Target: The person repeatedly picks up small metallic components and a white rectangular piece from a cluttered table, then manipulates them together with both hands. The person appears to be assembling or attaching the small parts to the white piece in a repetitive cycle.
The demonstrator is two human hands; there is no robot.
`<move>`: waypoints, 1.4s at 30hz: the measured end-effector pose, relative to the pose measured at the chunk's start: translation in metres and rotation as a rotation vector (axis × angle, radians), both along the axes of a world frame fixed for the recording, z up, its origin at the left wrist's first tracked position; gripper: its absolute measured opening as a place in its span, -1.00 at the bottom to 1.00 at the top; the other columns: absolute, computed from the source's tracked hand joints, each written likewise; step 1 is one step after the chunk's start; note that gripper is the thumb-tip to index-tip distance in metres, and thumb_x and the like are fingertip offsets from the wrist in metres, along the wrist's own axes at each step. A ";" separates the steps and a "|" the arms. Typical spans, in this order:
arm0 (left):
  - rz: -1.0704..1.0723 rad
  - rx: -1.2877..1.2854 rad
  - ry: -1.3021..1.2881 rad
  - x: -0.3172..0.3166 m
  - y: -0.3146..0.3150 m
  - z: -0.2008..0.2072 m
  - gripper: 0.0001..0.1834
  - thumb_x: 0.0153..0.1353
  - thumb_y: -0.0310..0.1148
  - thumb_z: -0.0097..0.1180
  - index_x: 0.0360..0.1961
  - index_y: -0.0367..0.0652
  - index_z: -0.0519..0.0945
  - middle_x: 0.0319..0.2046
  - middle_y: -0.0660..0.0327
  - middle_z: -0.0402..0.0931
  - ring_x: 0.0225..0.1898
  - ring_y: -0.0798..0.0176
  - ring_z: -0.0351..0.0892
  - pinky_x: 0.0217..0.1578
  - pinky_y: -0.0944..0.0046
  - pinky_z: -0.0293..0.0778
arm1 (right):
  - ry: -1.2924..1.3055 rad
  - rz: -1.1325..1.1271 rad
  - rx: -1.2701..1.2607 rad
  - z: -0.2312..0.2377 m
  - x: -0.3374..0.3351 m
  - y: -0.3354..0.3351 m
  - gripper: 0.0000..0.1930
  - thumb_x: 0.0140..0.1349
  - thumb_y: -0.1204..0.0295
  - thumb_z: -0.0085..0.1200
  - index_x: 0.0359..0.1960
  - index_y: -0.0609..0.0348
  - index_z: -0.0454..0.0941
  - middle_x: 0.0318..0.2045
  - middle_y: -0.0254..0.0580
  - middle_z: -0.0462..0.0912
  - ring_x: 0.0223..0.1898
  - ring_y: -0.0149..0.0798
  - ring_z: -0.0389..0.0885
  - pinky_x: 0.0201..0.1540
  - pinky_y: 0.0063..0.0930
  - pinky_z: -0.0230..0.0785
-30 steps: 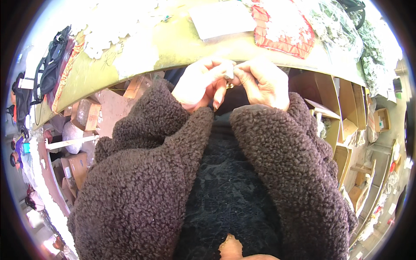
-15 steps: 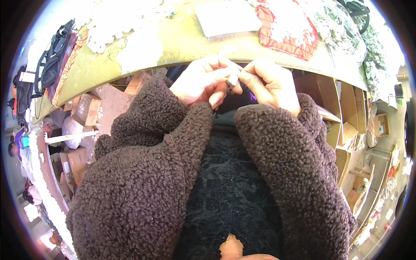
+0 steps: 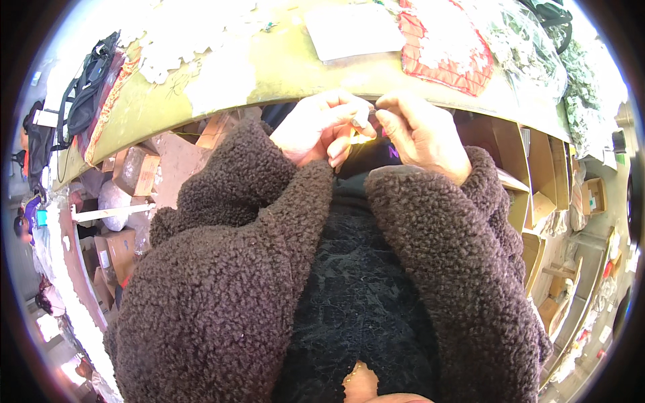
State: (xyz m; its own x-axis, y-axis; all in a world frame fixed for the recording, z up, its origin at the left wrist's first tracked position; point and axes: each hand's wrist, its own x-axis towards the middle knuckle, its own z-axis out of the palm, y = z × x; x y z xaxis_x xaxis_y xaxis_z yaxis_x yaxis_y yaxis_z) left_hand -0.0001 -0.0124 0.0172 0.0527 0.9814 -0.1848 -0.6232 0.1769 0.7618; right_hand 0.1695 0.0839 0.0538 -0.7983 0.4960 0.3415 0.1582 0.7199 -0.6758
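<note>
Both hands are raised close together at the near edge of the yellowish table (image 3: 282, 70). My left hand (image 3: 320, 127) is closed, its fingertips pinching a small pale piece (image 3: 361, 122) that is too small and overexposed to name. A bright yellow glint shows just below that piece. My right hand (image 3: 424, 134) is at its right, thumb and forefinger bent toward each other with the tips near the left hand's fingers. Whether a thin thing lies between the right fingertips cannot be made out.
On the table lie a white sheet (image 3: 353, 33), a red-edged cloth bag (image 3: 447, 50) with pale pieces, white cut-out shapes (image 3: 181, 37), and clear plastic with greenish bunches (image 3: 531, 50). A black bag (image 3: 84, 87) hangs at the left. Cardboard boxes (image 3: 500, 144) stand under the table.
My right hand has drawn slightly right, away from the pale piece, which stays in my left fingers. A yellow glint has appeared below it. The view has shifted a little.
</note>
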 end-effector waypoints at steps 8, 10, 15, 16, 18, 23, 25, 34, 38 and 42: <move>-0.099 -0.054 0.133 0.000 -0.004 0.007 -0.81 0.29 -0.31 -0.01 -0.20 -0.22 0.44 -0.60 0.23 0.47 -0.78 0.42 0.34 -0.74 0.40 0.31 | -0.075 0.169 0.237 0.005 -0.002 -0.003 -0.91 0.05 0.45 0.05 -0.43 0.19 0.46 -0.61 -0.14 0.51 -0.56 -0.09 0.54 -0.48 -0.29 0.40; -0.103 -0.052 0.164 -0.001 -0.004 0.007 -0.80 0.28 -0.31 0.02 -0.18 -0.21 0.44 -0.67 0.28 0.43 -0.76 0.42 0.38 -0.73 0.40 0.32 | -0.136 0.150 0.336 0.007 -0.004 -0.006 -0.89 0.05 0.45 0.05 -0.41 0.20 0.47 -0.61 -0.15 0.51 -0.54 -0.10 0.55 -0.47 -0.30 0.41; -0.072 -0.053 0.202 -0.006 0.003 0.011 -0.76 0.27 -0.34 0.03 -0.11 -0.25 0.41 -0.51 0.19 0.51 -0.73 0.39 0.42 -0.74 0.43 0.36 | -0.041 0.057 0.317 0.006 -0.006 -0.009 -0.93 0.14 0.47 0.06 -0.39 0.19 0.47 -0.58 -0.09 0.51 -0.51 -0.01 0.55 -0.46 -0.26 0.39; -0.030 -0.062 0.180 -0.006 0.005 0.011 -0.75 0.27 -0.35 0.03 -0.10 -0.25 0.40 -0.47 0.17 0.52 -0.73 0.38 0.43 -0.73 0.44 0.37 | -0.026 0.037 0.289 0.003 -0.007 -0.007 -0.84 0.15 0.44 0.08 -0.24 0.19 0.50 -0.49 -0.08 0.56 -0.45 -0.01 0.58 -0.40 -0.29 0.43; 0.038 -0.065 0.167 -0.006 0.008 0.013 -0.72 0.26 -0.36 0.03 -0.07 -0.27 0.37 -0.39 0.11 0.54 -0.74 0.37 0.43 -0.75 0.45 0.37 | -0.008 0.065 0.232 -0.002 -0.011 -0.005 -0.75 0.15 0.45 0.09 -0.13 0.20 0.48 -0.41 -0.06 0.58 -0.38 -0.01 0.60 -0.34 -0.32 0.45; 0.254 0.134 0.241 -0.019 0.023 0.015 -0.69 0.27 -0.39 -0.03 -0.02 -0.31 0.32 -0.18 -0.13 0.56 -0.85 0.44 0.26 -0.85 0.51 0.20 | 0.202 -0.071 0.542 0.005 -0.001 0.056 -0.70 0.13 0.55 -0.05 -0.07 0.28 0.49 -0.48 -0.07 0.57 -0.42 -0.11 0.59 -0.37 -0.33 0.45; 0.378 0.114 0.458 -0.037 0.025 0.016 -0.77 0.28 -0.42 -0.05 -0.09 -0.30 0.38 -0.24 -0.09 0.58 -0.84 0.46 0.23 -0.83 0.52 0.19 | -0.014 -0.279 0.632 0.029 0.025 0.105 -0.68 0.19 0.53 0.02 0.01 0.20 0.43 -0.24 0.00 0.59 -0.24 -0.07 0.60 -0.22 -0.39 0.46; 0.522 0.041 0.784 -0.077 0.030 -0.002 -0.87 0.29 -0.51 -0.06 -0.16 -0.27 0.44 -0.38 0.16 0.57 -0.72 0.59 0.23 -0.68 0.58 0.20 | -0.114 -0.179 0.565 0.035 -0.029 0.203 -0.79 0.22 0.44 -0.08 -0.16 0.23 0.51 -0.39 -0.02 0.59 -0.23 -0.04 0.57 -0.14 -0.26 0.41; 0.508 0.024 0.780 -0.077 0.029 -0.003 -0.88 0.29 -0.51 -0.07 -0.18 -0.28 0.46 -0.41 0.19 0.57 -0.70 0.61 0.23 -0.67 0.59 0.20 | -0.603 -0.159 0.675 0.003 -0.093 0.214 -0.79 0.13 0.38 0.05 -0.28 0.25 0.51 -0.35 0.00 0.55 -0.23 0.02 0.54 -0.16 -0.18 0.39; 0.510 0.022 0.773 -0.078 0.029 -0.002 -0.88 0.28 -0.52 -0.07 -0.20 -0.28 0.48 -0.44 0.20 0.57 -0.70 0.61 0.24 -0.67 0.58 0.20 | -0.677 -0.186 0.787 0.003 -0.106 0.223 -0.81 0.16 0.37 0.03 -0.33 0.28 0.50 -0.38 -0.01 0.55 -0.27 -0.06 0.56 -0.19 -0.26 0.41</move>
State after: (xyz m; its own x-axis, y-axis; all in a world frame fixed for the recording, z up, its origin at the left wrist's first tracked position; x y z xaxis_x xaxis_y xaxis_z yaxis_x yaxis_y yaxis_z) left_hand -0.0778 0.0162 0.0156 -0.5168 0.8556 0.0302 0.0612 0.0017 0.9981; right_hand 0.0639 0.3069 0.0564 -0.8768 0.4623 0.1320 0.4808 0.8428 0.2419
